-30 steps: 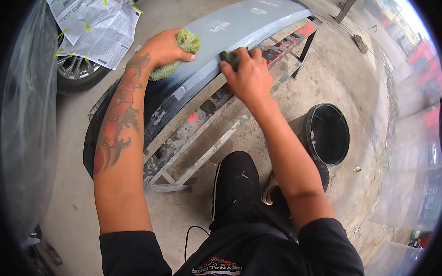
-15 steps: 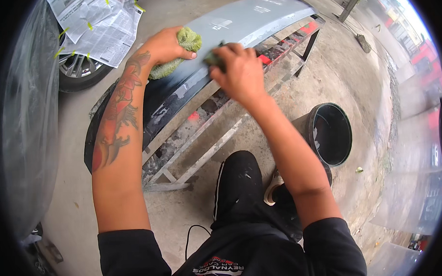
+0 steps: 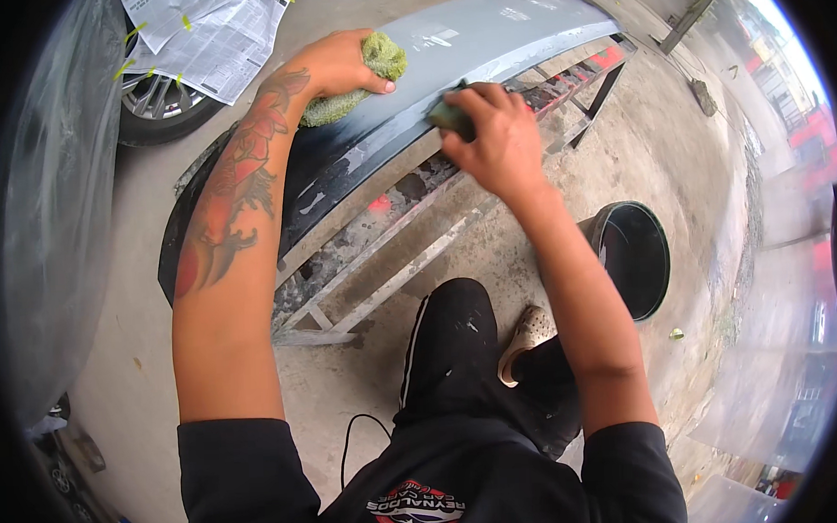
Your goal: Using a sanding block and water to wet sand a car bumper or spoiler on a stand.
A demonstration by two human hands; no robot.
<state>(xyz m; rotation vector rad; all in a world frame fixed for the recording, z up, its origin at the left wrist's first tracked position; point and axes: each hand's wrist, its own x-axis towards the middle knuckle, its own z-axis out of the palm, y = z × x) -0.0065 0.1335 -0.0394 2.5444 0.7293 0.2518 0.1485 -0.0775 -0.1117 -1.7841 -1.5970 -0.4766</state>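
Note:
A long, curved car body panel (image 3: 512, 37), grey on top with a dark near-left end, lies on a paint-stained metal stand (image 3: 404, 230). My left hand (image 3: 345, 66) rests on the panel and is closed on a fuzzy green cloth (image 3: 384, 56), which bulges past the thumb and hangs out under the wrist. My right hand (image 3: 503, 134) grips a small dark green pad (image 3: 452, 118) against the panel's right-hand edge. Motion blurs the pad, and my fingers hide part of it, so I cannot tell its exact kind.
A black bucket (image 3: 638, 258) stands on the concrete floor to the right. Far left, taped newspaper (image 3: 217, 38) hangs over a car wheel (image 3: 159, 105), beside clear plastic sheeting (image 3: 61, 200). A thin black cable (image 3: 349, 444) lies near my knee (image 3: 453, 339).
My right hand has moved rightward with the pad along the panel's edge. My left hand keeps its place on the panel with the cloth. The whole view has shifted slightly.

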